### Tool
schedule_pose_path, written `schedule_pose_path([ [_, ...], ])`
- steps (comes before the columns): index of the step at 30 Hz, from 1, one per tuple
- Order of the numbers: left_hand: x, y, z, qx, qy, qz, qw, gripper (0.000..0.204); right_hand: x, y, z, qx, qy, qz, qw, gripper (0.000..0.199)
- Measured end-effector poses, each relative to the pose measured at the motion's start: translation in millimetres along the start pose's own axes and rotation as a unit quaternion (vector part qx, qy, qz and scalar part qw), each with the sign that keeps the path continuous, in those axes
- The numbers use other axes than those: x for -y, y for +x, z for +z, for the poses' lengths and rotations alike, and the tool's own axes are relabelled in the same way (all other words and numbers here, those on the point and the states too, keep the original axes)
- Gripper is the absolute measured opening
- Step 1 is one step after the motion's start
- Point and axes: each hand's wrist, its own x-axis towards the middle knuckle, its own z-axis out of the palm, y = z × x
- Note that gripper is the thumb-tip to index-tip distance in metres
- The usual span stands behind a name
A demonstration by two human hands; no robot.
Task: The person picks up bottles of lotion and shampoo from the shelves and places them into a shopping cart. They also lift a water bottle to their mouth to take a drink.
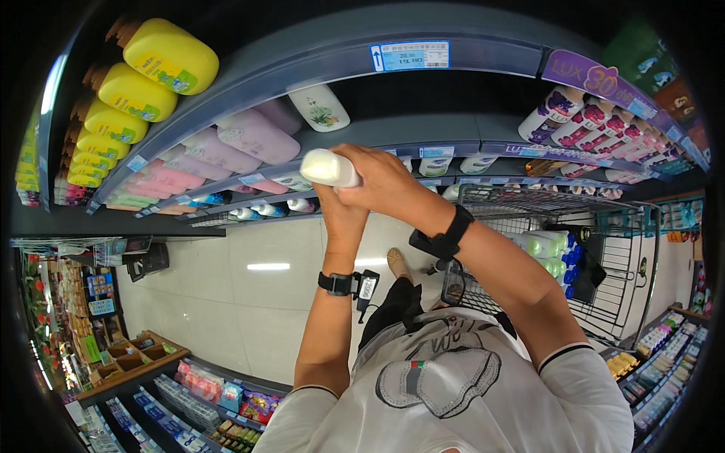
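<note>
A white bottle (329, 167) with rounded corners is held up before the shelf, its pale end turned toward me. My right hand (381, 177) is closed around its right side. Just under the bottle is my left hand (340, 205), close against it and the right hand; its fingers are hidden, so its grip cannot be made out. Behind them, a white bottle with a green plant picture (320, 108) stands on the shelf. To its left are several pale purple bottles (259, 137).
Yellow pump bottles (170, 57) line the upper left shelf. White and purple bottles (555, 115) stand at the right. A wire shopping cart (627, 279) holding green and blue bottles (555, 257) is beside me at the right. Low shelves (189, 404) with packages are at the lower left.
</note>
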Motion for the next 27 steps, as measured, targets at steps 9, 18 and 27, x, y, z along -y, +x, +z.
schedule_pose_path([
  [9,32,76,-7,-0.088,-0.079,-0.076,0.990,0.090,-55,58,-3,-0.015,-0.036,0.024,0.999,0.064],
  [18,67,108,6,-0.076,0.009,-0.071,0.995,0.096,-111,67,7,-0.023,-0.003,0.223,0.974,0.079],
  [27,72,113,17,-0.090,0.051,-0.064,0.993,0.101,-154,94,41,-0.007,0.044,0.192,0.980,0.080],
])
